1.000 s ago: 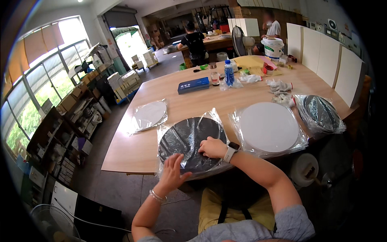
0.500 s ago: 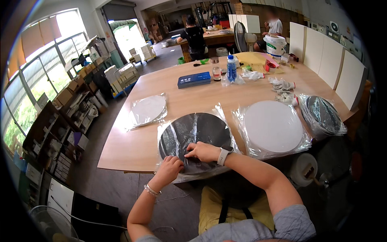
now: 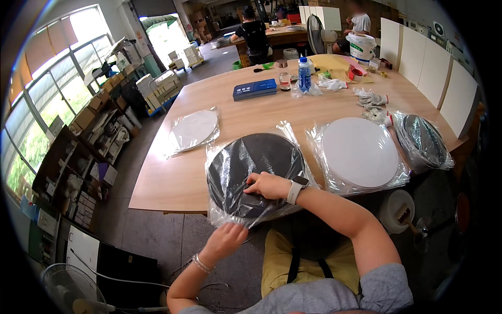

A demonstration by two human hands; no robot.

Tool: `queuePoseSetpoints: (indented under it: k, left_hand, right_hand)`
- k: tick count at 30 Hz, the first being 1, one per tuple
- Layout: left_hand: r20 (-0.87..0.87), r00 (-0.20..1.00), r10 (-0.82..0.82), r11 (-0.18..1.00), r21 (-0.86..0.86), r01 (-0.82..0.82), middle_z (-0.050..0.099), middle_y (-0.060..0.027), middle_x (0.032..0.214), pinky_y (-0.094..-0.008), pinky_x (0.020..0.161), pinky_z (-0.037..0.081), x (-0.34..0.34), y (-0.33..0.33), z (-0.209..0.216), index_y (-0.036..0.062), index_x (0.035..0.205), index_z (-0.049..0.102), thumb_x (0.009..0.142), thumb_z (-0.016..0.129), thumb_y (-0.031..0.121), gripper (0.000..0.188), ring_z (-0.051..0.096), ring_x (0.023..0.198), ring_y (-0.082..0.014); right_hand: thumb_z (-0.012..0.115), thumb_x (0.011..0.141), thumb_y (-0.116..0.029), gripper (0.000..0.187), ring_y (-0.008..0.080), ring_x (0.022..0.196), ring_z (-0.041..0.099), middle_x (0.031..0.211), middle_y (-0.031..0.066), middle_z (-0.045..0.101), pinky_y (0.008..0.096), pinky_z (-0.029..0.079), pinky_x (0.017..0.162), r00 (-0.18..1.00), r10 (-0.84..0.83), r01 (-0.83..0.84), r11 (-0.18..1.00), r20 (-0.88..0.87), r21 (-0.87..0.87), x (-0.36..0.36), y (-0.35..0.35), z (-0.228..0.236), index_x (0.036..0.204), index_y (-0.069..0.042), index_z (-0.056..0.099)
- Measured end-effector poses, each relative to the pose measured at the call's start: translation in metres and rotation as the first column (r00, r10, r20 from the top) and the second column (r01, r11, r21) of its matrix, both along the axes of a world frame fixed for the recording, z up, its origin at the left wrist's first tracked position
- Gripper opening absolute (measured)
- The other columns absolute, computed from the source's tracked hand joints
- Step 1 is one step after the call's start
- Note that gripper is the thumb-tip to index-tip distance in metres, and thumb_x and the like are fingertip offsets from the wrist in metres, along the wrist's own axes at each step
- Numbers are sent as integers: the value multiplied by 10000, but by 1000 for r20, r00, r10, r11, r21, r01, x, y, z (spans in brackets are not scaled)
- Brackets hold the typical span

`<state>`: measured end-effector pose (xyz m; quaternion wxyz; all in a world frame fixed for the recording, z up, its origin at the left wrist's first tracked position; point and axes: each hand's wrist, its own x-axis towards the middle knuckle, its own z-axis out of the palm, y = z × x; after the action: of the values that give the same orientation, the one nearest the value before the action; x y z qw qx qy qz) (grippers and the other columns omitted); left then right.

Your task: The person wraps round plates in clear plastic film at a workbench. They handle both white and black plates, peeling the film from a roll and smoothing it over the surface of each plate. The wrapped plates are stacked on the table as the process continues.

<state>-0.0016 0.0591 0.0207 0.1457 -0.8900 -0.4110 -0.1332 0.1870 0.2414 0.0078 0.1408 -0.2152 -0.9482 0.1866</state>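
Note:
In front of me at the table's near edge lies a round dark disc (image 3: 277, 152) in a clear plastic bag (image 3: 218, 213). My left hand (image 3: 226, 242) is closed on the bag's near edge, just off the table. Creased film runs from there up toward my right hand (image 3: 269, 186). That hand rests over the disc, its fingers curled in a pinch on the film; the fingertips are partly hidden. To the right sits a white disc (image 3: 361, 152) on clear bags, and beyond it a bagged dark disc stack (image 3: 421, 137). Another bagged white disc (image 3: 196, 130) lies left.
On the table (image 3: 162, 180) stand a blue box (image 3: 254, 90), a blue bottle (image 3: 304, 76), a glass jar (image 3: 284, 81), gloves (image 3: 372, 99) and red tape (image 3: 355, 73). White panels (image 3: 418, 63) line the right side. A bucket (image 3: 397, 211) is below. Two people are farther back.
My left hand has moved down toward me from the disc's near part to past the table edge, drawing the film along. My right hand stays over the disc. The view has shifted slightly.

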Motion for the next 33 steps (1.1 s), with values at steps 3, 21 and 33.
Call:
queuePoseSetpoints:
  k: [3,21,33]
  left_hand:
    - [126,985,117,993,-3,-118,560,-88,914,-332,723,479,4,-16,-24,37,978,568,729,642,103,268,560,831,-232]
    - [283,878,386,878,180,-444,592,24,807,-304,538,453,10,-46,-49,144,880,647,762,642,119,121,579,650,-154]
    - [467,792,394,913,-96,-398,635,-46,723,-349,550,473,6,12,46,102,930,676,787,665,121,144,604,610,-244]
  right_hand:
    - [557,844,-75,339,276,960,537,1165,33,526,348,473,873,1000,-15,15,1000,9,11,-4,-6,2,1119,-246,658]
    - [554,846,-81,289,290,919,553,1080,95,594,363,471,834,896,85,-132,988,-436,-80,13,6,-4,1116,-124,648]
    - [680,752,-199,160,218,863,566,826,16,565,347,485,733,994,-73,89,974,-82,206,111,-26,8,906,-156,679]
